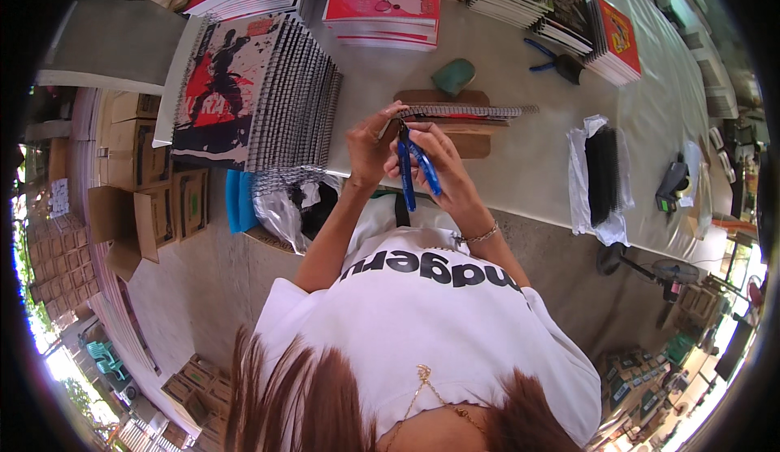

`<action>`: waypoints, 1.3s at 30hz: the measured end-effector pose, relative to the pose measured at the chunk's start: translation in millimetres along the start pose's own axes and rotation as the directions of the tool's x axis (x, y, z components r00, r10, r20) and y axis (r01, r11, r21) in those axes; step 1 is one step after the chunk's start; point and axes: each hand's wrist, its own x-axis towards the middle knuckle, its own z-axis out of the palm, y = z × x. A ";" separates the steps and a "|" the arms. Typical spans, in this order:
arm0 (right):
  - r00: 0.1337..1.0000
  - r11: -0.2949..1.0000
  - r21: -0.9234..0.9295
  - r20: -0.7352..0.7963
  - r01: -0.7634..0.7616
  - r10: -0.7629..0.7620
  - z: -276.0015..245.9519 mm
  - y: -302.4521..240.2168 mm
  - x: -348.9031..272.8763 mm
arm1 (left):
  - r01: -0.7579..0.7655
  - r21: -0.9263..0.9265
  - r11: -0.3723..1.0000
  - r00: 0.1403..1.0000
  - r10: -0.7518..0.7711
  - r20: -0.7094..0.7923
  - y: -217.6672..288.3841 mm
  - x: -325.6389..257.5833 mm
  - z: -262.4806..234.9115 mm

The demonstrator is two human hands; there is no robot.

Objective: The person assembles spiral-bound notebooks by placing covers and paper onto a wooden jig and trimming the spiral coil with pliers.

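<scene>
A spiral notebook [475,114] stands on edge over a brown board [469,145] near the table's front edge, its wire coil upward. My left hand [368,149] is closed on the notebook's left end. In my right hand [448,162] is a pair of pliers with blue handles [424,167]. The jaws are up at the left end of the coil, close to my left fingertips; what they grip is too small to tell. Just behind the notebook lies a smooth green lump [453,76].
A tall stack of spiral notebooks [284,98] stands at the left. Further back are notebook piles, one with red covers [382,5]. Another pair of blue-handled pliers [554,60] lies back right. Black wire coils [603,177] sit in plastic wrap at the right. Cardboard boxes [150,155] stand left.
</scene>
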 end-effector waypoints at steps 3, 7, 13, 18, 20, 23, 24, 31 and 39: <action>1.000 0.997 -0.071 -0.007 0.008 -0.009 -0.3 -3.6 -1.3 | -0.068 0.014 0.998 0.998 0.068 0.009 -0.7 0.7 -0.8; 0.996 0.688 -0.724 0.088 0.048 0.023 -49.4 -38.5 -14.4 | -0.153 0.181 0.972 0.988 0.147 0.044 -1.7 -0.8 1.2; 0.966 0.027 -0.980 -0.200 -0.198 -0.163 -157.7 -101.9 -61.0 | -0.120 0.125 0.985 0.992 0.112 0.063 18.8 0.1 -0.9; 0.807 -0.272 -0.961 0.122 -0.049 -0.577 -203.0 -129.3 -53.5 | -0.102 0.084 0.991 0.995 0.101 0.010 21.8 -0.9 -0.5; 0.690 -0.219 -0.975 0.186 0.040 -0.699 -132.2 -146.9 -48.7 | -0.133 0.188 0.973 0.991 0.132 0.014 48.9 2.5 -5.5; 0.694 -0.461 -0.828 0.535 0.318 -0.482 -20.2 -158.9 -45.2 | -0.184 0.357 0.916 0.983 0.176 0.053 94.2 11.3 -20.4; 0.692 -0.463 -0.821 0.547 0.334 -0.471 5.5 -153.9 -41.1 | -0.211 0.417 0.884 0.977 0.194 0.084 107.5 14.0 -27.1; 0.519 -0.551 -0.568 0.813 0.611 -0.263 123.7 -171.0 -6.9 | -0.382 0.467 0.797 0.787 0.545 -0.287 183.4 42.8 -108.6; 0.608 0.412 -0.450 0.639 0.792 -0.472 170.6 -145.3 92.9 | -0.092 0.125 0.988 0.897 0.137 -0.419 138.9 55.0 -210.4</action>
